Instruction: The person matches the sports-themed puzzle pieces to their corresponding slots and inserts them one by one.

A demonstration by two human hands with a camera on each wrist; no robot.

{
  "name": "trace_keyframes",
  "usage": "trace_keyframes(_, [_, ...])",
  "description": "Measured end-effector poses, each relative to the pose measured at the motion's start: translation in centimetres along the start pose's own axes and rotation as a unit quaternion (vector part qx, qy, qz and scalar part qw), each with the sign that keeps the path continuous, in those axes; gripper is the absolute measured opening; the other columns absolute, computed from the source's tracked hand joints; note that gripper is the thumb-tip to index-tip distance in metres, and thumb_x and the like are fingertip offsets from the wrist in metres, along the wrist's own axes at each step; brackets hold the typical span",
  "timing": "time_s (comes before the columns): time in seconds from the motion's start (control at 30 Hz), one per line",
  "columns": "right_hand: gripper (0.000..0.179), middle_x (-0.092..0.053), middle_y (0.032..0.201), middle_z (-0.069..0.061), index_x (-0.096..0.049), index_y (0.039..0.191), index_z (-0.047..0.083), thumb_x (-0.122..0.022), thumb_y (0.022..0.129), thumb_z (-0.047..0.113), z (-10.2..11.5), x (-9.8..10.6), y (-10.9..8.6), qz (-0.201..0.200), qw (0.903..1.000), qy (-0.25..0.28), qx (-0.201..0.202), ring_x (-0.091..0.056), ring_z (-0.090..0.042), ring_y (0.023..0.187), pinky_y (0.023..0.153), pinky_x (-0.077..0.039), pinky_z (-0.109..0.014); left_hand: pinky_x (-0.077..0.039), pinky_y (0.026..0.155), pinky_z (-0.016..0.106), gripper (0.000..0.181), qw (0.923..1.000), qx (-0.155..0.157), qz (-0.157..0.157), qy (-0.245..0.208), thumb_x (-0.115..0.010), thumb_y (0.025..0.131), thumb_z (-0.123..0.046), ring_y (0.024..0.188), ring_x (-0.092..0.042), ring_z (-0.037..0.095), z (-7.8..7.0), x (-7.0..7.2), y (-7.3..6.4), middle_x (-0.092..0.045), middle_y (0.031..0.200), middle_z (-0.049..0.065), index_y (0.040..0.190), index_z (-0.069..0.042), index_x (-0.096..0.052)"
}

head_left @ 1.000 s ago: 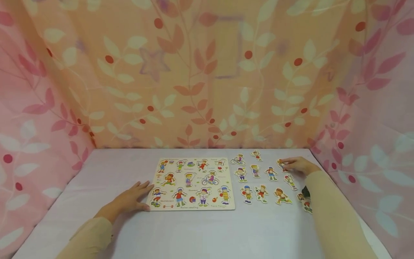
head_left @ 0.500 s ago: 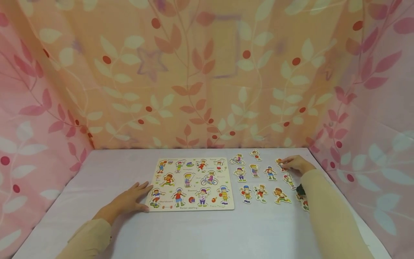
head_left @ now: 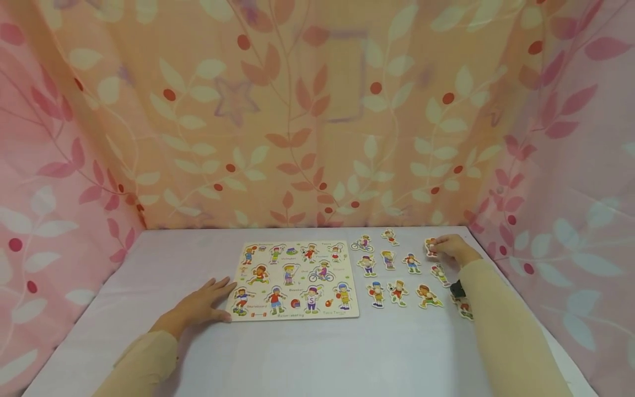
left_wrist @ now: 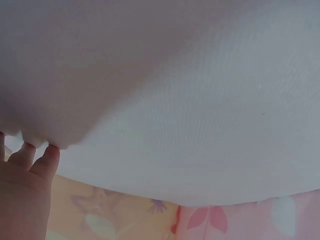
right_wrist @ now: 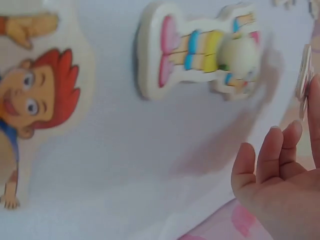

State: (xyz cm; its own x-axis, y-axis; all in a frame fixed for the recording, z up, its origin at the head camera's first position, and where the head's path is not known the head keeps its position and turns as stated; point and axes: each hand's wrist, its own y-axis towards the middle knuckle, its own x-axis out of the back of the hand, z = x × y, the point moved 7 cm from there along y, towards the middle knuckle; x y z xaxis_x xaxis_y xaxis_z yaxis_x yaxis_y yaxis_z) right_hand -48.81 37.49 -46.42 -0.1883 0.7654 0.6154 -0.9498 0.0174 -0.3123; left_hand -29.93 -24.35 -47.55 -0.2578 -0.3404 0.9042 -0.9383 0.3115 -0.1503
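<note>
My left hand [head_left: 205,302] rests at the left edge of a wooden sports puzzle board [head_left: 294,314], fingers stretched out; the left wrist view shows its fingertips [left_wrist: 50,152] over the white cloth. At the far right, my right hand [head_left: 455,249] pinches a small puzzle piece [head_left: 430,247] of a child figure. In the right wrist view this piece [right_wrist: 304,80] is seen edge-on above the cloth, most of its picture hidden, while the other fingers stay loosely bent. Just below that hand lies a knobbed piece with pink shoes [right_wrist: 210,55].
Several loose figure pieces lie right of the board, among them a cyclist [head_left: 363,243], a runner [head_left: 429,296] and a red-haired skateboarder [head_left: 463,306] partly behind the right sleeve [head_left: 503,325]. Flowered curtains [head_left: 307,138] enclose the white-covered table [head_left: 317,358].
The right hand's piece has risen slightly and turned to show more of its front. My left hand keeps its place at the board, and the head view has shifted a little.
</note>
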Motion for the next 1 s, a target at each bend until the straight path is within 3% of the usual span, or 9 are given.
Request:
trace_keyframes(0.07, [0.026,-0.057,0.097,-0.010,-0.063,0.102,-0.003,-0.071,0.088,0.017,0.6,0.2,-0.7,0.004,0.9999,0.004,0.009,-0.046,-0.026,0.087,0.069,-0.041,-0.034,-0.023,0.101,0.074,0.091,1.0000,-0.007,-0.004,0.001,-0.077,0.073,-0.051,0.135,-0.019,0.059,-0.1,0.0,0.0,-0.032,0.150,0.027,0.144,-0.004,-0.044])
trace_keyframes(0.17, [0.032,-0.060,0.105,-0.013,-0.060,0.109,-0.007,-0.068,0.091,0.018,1.8,0.4,-2.0,0.015,0.9993,0.006,0.033,-0.047,-0.036,0.103,0.084,-0.045,-0.049,-0.023,0.101,0.074,0.092,0.9999,-0.014,-0.007,-0.003,-0.076,0.074,-0.052,0.135,-0.019,0.059,-0.2,-0.2,0.1,-0.032,0.150,0.028,0.144,-0.003,-0.044])
trace_keyframes(0.3, [0.033,-0.064,0.103,-0.008,-0.059,0.112,-0.008,-0.064,0.094,0.018,3.0,0.4,-3.5,0.020,0.9980,0.020,0.056,-0.042,-0.045,0.120,0.100,-0.034,-0.065,-0.022,0.101,0.075,0.092,0.9998,-0.020,-0.005,-0.002,-0.076,0.074,-0.051,0.135,-0.017,0.060,0.0,-0.3,0.1,-0.031,0.150,0.028,0.144,-0.002,-0.043])
trace_keyframes(0.57, [0.021,-0.065,0.086,0.009,-0.064,0.103,-0.003,-0.064,0.094,0.015,4.0,0.3,-5.5,-0.004,0.9961,0.051,0.072,-0.046,-0.041,0.115,0.099,-0.036,-0.064,-0.022,0.101,0.074,0.091,0.9996,-0.026,-0.004,0.002,-0.076,0.076,-0.050,0.134,-0.018,0.061,0.3,-0.3,-0.2,-0.031,0.149,0.031,0.144,0.000,-0.043])
trace_keyframes(1.0, [0.028,-0.061,0.086,0.012,-0.062,0.111,-0.004,-0.066,0.093,0.017,4.7,-0.6,-6.5,-0.038,0.9927,0.095,0.063,-0.044,-0.041,0.119,0.094,-0.042,-0.052,-0.020,0.104,0.072,0.090,0.9996,-0.026,-0.007,-0.010,-0.076,0.076,-0.047,0.135,-0.017,0.060,-0.1,-0.1,-0.6,-0.031,0.149,0.031,0.143,0.002,-0.043])
